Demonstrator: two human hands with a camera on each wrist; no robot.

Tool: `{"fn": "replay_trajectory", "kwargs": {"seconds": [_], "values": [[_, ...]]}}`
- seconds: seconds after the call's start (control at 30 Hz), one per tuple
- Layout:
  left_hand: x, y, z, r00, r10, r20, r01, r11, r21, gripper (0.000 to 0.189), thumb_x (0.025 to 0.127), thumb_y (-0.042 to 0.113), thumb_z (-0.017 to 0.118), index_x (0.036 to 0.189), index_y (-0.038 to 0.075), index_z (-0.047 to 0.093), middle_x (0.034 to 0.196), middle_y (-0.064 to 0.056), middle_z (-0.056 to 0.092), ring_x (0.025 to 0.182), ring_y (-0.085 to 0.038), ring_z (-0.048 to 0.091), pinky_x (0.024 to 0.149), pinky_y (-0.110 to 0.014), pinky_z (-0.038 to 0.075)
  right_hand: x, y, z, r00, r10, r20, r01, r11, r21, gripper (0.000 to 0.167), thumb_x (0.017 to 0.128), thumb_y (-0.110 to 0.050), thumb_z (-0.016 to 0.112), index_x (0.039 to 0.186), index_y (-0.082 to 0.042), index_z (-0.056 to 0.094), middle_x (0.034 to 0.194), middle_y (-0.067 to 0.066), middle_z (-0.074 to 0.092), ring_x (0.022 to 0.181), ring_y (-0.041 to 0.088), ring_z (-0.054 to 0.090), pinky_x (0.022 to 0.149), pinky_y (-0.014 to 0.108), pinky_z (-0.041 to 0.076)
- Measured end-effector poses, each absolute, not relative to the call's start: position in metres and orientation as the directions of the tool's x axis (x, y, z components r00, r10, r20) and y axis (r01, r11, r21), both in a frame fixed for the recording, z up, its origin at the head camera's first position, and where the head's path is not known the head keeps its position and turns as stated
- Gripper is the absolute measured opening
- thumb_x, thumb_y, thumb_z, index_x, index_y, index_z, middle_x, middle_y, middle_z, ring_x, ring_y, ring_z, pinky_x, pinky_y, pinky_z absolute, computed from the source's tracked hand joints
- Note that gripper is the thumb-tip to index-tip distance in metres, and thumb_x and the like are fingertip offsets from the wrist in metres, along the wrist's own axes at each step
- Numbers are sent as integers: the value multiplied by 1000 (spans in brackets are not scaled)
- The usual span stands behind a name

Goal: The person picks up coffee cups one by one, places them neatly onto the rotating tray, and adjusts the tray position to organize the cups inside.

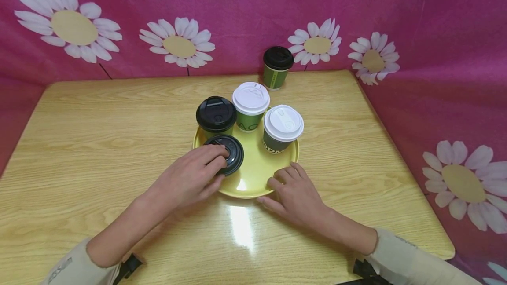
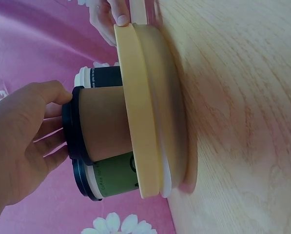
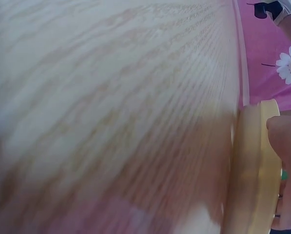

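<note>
A round yellow tray [image 1: 253, 178] carries several lidded paper coffee cups. My left hand [image 1: 194, 175] holds the black lid of the brown paper cup [image 2: 105, 117] at the tray's near left, thumb on one side and fingers on the other. That cup stands upright, its base hidden behind the tray rim. At the near right, my right hand [image 1: 297, 195] grips the tray's rim. Also on the tray are a green cup with a black lid [image 1: 216, 113], a green cup with a white lid [image 1: 249, 120] and a dark cup with a white lid [image 1: 283, 123].
Another green cup with a black lid [image 1: 277, 68] stands off the tray, near the back edge of the wooden table [image 1: 111, 144]. A pink cloth with daisies [image 1: 245, 3] hangs behind and to the sides.
</note>
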State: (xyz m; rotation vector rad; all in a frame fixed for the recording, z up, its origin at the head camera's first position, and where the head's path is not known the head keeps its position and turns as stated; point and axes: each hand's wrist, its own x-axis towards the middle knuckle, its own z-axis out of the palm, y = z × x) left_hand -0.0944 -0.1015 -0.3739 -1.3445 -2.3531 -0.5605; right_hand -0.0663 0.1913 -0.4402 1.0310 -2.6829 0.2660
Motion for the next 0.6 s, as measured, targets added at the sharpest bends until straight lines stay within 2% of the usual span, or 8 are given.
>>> {"fn": "replay_trajectory", "kwargs": {"seconds": [0.13, 0.37, 0.6], "values": [[-94, -102, -373, -481, 726, 492, 869, 469, 157, 20, 82, 7, 73, 96, 0, 60, 115, -16, 61, 110, -31, 59, 100, -41, 47, -66, 190, -441, -711, -631, 311, -681, 728, -78, 53, 97, -63, 43, 83, -15, 61, 89, 5, 57, 94, 29, 54, 107, 52, 33], [-93, -103, -371, -498, 728, 471, 859, 488, 154, 20, 83, 9, 72, 98, 1, 61, 117, -15, 60, 112, -30, 58, 100, -41, 47, -65, 188, -441, -713, -632, 305, -681, 727, -86, 50, 97, -62, 48, 84, -15, 60, 90, 5, 56, 94, 29, 55, 108, 52, 32], [-94, -103, -371, -491, 729, 477, 863, 481, 153, 24, 84, 9, 71, 104, 0, 61, 118, -15, 60, 113, -31, 57, 101, -42, 47, -64, 187, -442, -713, -632, 302, -682, 725, -93, 52, 98, -62, 44, 85, -14, 61, 90, 6, 56, 91, 30, 55, 108, 53, 32]]}}
